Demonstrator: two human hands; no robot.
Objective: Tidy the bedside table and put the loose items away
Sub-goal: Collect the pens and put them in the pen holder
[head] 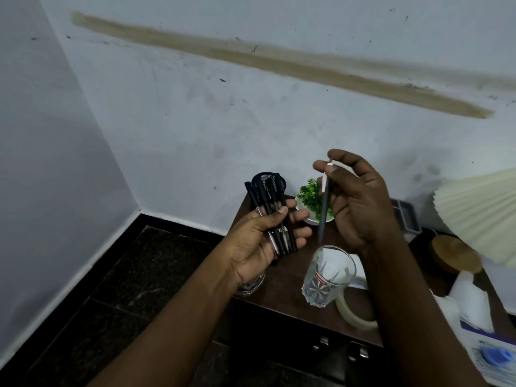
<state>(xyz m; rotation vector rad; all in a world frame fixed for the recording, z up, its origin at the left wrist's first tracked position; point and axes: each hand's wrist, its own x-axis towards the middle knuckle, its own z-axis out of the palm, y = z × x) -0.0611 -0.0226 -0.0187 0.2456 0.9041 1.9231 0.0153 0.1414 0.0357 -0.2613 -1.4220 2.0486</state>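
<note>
Four or five black pens bunched in L hand: palm up, thumb laid across the barrels, fingers curled underneath, clamped on the bundle. Upper ends of the pens overlapping black mesh pen cup behind them in this view; can't tell if touching.

R hand raised, pinching a grey pencil near its top end betw. thumb and fingertips. Pencil hanging nearly vertical, lower end just above rim of a cut-glass tumbler. Small white item in same pinch; too blurred to ID.

Both hands held over dark wooden bedside table. Mesh cup at back L corner, near the wall. Just R of it, small green plant in white bowl, partly behind pencil. Tumbler upright, front-middle, w/ red label. 2nd glass under L wrist, mostly hidden. Tape roll at front edge, just beside tumbler, partly behind R forearm. Dark tray at back, behind R hand. Pleated cream lampshade at far R, round wooden base below it. White tissue and tissue box at R front. Metal drawer handles below table front.
</note>
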